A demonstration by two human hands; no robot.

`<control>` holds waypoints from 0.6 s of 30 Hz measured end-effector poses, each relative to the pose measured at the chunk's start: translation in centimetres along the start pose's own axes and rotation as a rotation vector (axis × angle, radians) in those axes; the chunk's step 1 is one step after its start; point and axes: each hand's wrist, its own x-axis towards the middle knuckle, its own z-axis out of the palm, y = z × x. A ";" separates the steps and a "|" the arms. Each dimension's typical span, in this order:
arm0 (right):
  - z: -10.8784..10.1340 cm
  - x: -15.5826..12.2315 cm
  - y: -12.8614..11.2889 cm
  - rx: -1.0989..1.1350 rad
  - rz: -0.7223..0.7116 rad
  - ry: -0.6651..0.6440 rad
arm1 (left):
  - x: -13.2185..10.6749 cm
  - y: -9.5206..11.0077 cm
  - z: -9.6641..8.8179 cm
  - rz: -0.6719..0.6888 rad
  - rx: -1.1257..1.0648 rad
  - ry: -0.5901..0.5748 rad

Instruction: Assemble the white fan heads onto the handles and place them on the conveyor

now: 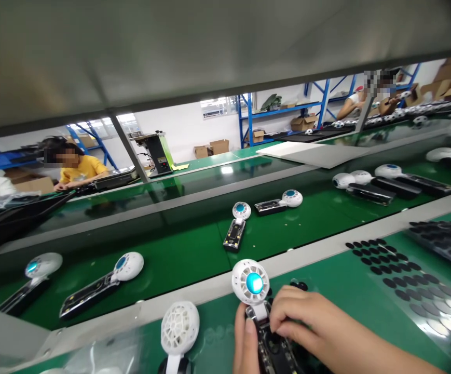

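A small handheld fan has a white, slotted round head with a shiny blue disc in its middle. Its dark body, with an exposed circuit board, points toward me. My left hand grips that body from the left side, thumb and fingers along its edge. Over the body's upper right side, my right hand has its fingertips pinched together; whatever lies between them is hidden. Just left of my hands lies a second white fan head, grille up. Small black discs show behind my right hand.
Beyond a metal rail, a green conveyor belt carries several similar fans. Clear sheets with black round stickers lie at right. A clear plastic bag is at lower left. An overhead panel spans the top. Co-workers sit across the line.
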 end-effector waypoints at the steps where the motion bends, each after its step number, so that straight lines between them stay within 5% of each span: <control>1: 0.2 -0.1 -0.1 -0.023 -0.040 0.001 | -0.1 0.1 -0.1 0.032 0.021 -0.015; 6: 0.8 -0.4 -0.2 -0.105 -0.038 -0.023 | -0.3 0.8 -0.5 0.081 0.086 -0.140; 18: 1.4 -0.5 -0.4 -0.258 -0.089 -0.073 | -1.0 1.3 -0.2 0.060 0.046 -0.120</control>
